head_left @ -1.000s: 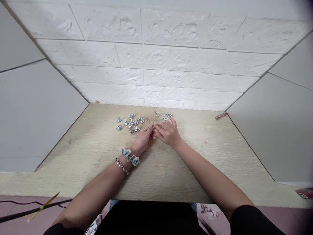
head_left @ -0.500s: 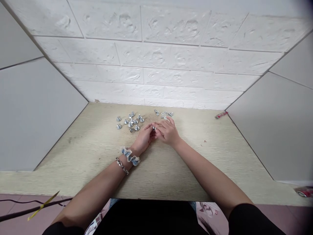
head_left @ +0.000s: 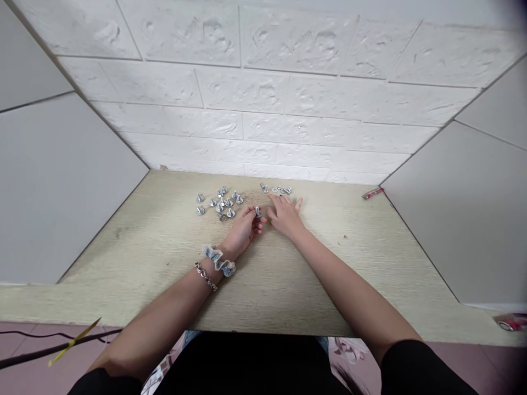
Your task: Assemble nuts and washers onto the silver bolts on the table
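Between the thumb and fingers of my left hand (head_left: 242, 229) a silver bolt (head_left: 258, 211) stands upright, with what looks like a washer low on it. My right hand (head_left: 285, 217) is apart from it, fingers spread, its fingertips over the near side of a small group of loose washers (head_left: 275, 190) and nuts; some of these are hidden under the fingers. Two loose bolts (head_left: 264, 187) lie just left of that group. Left of my left hand stand several bolts (head_left: 219, 207) with washers on them, heads down, threads up.
A white brick-pattern wall (head_left: 263, 131) closes off the back of the wooden tabletop (head_left: 164, 241). Grey panels (head_left: 82, 181) flank both sides. A red object (head_left: 373, 193) lies by the right panel, and another red item (head_left: 511, 322) sits at the right front corner.
My right hand has come away from the bolt and moved right and slightly back, its fingers opening toward the loose washers. My left hand stays in place, still gripping the bolt.
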Action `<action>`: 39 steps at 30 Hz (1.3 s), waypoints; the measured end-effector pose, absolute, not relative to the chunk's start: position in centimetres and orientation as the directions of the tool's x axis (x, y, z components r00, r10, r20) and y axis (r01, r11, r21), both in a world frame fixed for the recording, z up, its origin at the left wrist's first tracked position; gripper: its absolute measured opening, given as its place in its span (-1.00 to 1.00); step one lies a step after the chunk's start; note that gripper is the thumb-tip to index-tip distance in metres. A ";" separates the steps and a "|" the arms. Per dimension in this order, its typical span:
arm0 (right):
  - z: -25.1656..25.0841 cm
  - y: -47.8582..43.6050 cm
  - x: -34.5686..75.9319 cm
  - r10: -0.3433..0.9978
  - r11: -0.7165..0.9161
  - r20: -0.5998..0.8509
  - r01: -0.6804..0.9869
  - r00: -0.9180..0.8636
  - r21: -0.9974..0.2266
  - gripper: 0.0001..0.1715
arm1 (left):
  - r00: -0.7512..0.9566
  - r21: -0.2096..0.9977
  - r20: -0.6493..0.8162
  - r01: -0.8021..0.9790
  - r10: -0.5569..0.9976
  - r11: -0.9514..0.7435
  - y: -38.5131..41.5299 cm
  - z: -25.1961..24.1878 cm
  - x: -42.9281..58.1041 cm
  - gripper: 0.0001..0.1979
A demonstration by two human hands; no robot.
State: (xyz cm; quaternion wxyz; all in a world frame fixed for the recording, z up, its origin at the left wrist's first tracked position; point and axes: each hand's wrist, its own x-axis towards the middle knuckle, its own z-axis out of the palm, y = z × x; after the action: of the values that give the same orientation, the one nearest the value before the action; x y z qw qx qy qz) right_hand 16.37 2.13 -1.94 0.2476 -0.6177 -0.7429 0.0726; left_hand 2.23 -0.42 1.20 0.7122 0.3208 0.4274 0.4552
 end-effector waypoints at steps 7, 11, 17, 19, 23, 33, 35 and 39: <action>-1.8 2.0 16.4 0.944 0.197 0.326 0.888 -0.056 -0.416 -0.57 | 0.255 0.836 -0.329 -0.369 0.909 0.406 -0.5 1.2 2.2 -0.89; -1.8 2.0 16.4 0.934 0.204 0.353 0.895 -0.056 -0.397 -0.60 | 0.228 0.826 -0.346 -0.385 0.910 0.411 -0.5 1.3 2.3 -0.89; -1.9 2.0 16.5 0.932 0.137 0.362 0.925 0.001 -0.354 -0.76 | 0.159 0.857 -0.320 -0.372 0.934 0.357 -0.4 1.3 2.3 -0.94; -2.0 2.0 16.5 0.931 0.145 0.364 0.931 -0.015 -0.334 -0.76 | 0.159 0.862 -0.319 -0.362 0.934 0.356 -0.4 1.2 2.3 -0.94; -2.0 2.1 16.4 0.902 0.228 0.427 0.908 -0.061 -0.350 -0.74 | 0.179 0.859 -0.311 -0.368 0.933 0.356 -0.4 1.1 2.2 -0.88; -1.8 1.4 15.8 0.646 0.634 0.732 0.686 -0.216 -0.357 -0.63 | 0.157 0.847 -0.329 -0.387 0.931 0.364 -0.2 0.9 2.2 -0.86; -1.9 1.2 15.7 0.628 0.663 0.731 0.676 -0.267 -0.323 -0.63 | 0.160 0.853 -0.310 -0.389 0.937 0.348 -0.2 0.7 2.2 -0.86; -2.4 1.3 15.4 0.612 0.704 0.695 0.661 -0.379 -0.260 -0.63 | 0.200 0.855 -0.254 -0.411 0.946 0.317 0.0 0.4 2.2 -0.85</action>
State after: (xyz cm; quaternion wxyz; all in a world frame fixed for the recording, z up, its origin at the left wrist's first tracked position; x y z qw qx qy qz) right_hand 15.42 1.26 -2.42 0.4045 -0.3833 -0.8298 -0.0303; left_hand 2.22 -0.04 0.35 0.7018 0.3281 0.4074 0.4836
